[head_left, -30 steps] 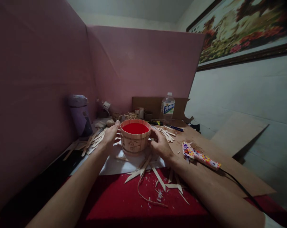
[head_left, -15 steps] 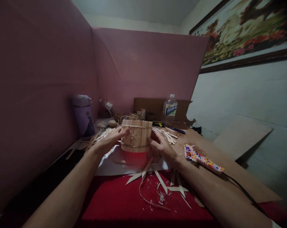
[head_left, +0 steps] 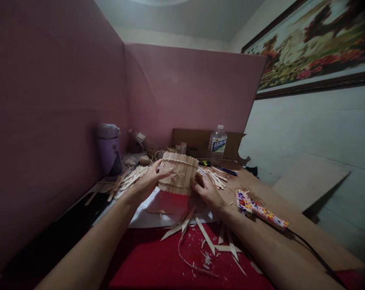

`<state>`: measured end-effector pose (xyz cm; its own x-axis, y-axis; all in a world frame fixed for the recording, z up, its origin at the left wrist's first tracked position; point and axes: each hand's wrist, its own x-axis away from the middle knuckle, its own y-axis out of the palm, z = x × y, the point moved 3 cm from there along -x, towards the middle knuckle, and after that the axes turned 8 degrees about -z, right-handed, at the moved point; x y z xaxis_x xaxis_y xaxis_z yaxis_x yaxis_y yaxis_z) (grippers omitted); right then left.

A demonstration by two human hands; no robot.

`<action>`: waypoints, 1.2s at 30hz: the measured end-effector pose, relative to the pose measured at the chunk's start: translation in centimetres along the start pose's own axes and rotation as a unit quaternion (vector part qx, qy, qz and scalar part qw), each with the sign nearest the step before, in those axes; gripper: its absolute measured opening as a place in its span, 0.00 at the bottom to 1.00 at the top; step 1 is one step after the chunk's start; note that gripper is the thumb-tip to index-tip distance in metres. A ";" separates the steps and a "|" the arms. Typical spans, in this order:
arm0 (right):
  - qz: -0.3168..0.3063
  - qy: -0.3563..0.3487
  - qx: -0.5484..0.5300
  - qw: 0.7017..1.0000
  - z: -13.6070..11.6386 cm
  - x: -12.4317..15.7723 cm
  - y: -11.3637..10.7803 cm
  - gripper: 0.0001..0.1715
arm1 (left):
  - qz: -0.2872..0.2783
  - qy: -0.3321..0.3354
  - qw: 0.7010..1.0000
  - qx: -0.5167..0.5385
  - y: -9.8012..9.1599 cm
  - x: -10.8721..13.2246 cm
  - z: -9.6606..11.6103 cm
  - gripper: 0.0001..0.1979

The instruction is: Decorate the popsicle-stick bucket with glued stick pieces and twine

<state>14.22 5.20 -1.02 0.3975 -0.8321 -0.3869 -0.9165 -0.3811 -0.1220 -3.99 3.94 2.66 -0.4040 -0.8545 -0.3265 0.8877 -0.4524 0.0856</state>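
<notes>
Between my two hands is a round pot made of upright craft sticks (head_left: 182,174), tilted a little, with twine bands near its top and bottom and a stick flower or bow shape on its front. My left hand (head_left: 155,176) grips its left side, thumb across the front and fingers behind. Around the lower right side closes my right hand (head_left: 205,188), its fingertips partly hidden behind the pot. Under the pot lie a white sheet (head_left: 140,217) and a red patch. Loose craft sticks (head_left: 205,233) and a strand of twine (head_left: 185,257) lie nearer to me.
A flowered glue gun (head_left: 259,209) with a black cord lies at right. A purple bottle (head_left: 109,151) stands at left, a clear plastic bottle (head_left: 217,147) at the back. More sticks (head_left: 130,179) are piled left. A twine ball (head_left: 144,160) and a blue pen (head_left: 228,171) lie behind.
The pot has tilted and turned slightly in my hands, and sits a little further right in view. My left thumb now stretches further across its front. The whole view has shifted slightly.
</notes>
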 end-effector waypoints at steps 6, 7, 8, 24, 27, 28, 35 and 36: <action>-0.013 -0.003 -0.015 1.000 -0.1 0.1 0.3 0.29 | -0.003 -0.009 1.000 -0.012 0.0 0.0 0.0 0.31; -0.014 -0.004 -0.012 1.000 -0.2 0.1 0.3 0.29 | -0.001 -0.007 1.000 -0.018 0.0 0.0 0.1 0.31; -0.013 -0.004 -0.008 1.000 -0.2 0.1 0.3 0.30 | 0.003 -0.006 1.000 -0.025 0.0 0.0 0.1 0.30; -0.003 -0.010 0.008 1.000 -0.4 0.1 0.4 0.31 | 0.051 -0.015 0.998 -0.018 0.8 0.0 0.5 0.34; -0.004 -0.009 0.006 1.000 -0.3 0.1 0.5 0.30 | 0.065 -0.019 0.998 -0.019 0.6 -0.2 0.2 0.38; -0.003 -0.009 0.007 1.000 -0.3 0.1 0.5 0.30 | 0.067 -0.017 0.997 -0.017 0.6 -0.2 0.1 0.39; -0.003 -0.014 0.018 1.000 -0.6 0.2 0.5 0.30 | 0.079 -0.012 0.997 -0.018 0.7 -0.2 0.0 0.39; -0.002 -0.014 0.014 1.000 -0.6 0.2 0.5 0.30 | 0.077 -0.013 0.997 -0.018 0.6 -0.2 0.0 0.39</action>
<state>13.86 4.60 -0.63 0.3996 -0.8190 -0.4117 -0.9161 -0.3723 -0.1486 -3.31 3.87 2.76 -0.2679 -0.9194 -0.2879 0.9465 -0.3069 0.0993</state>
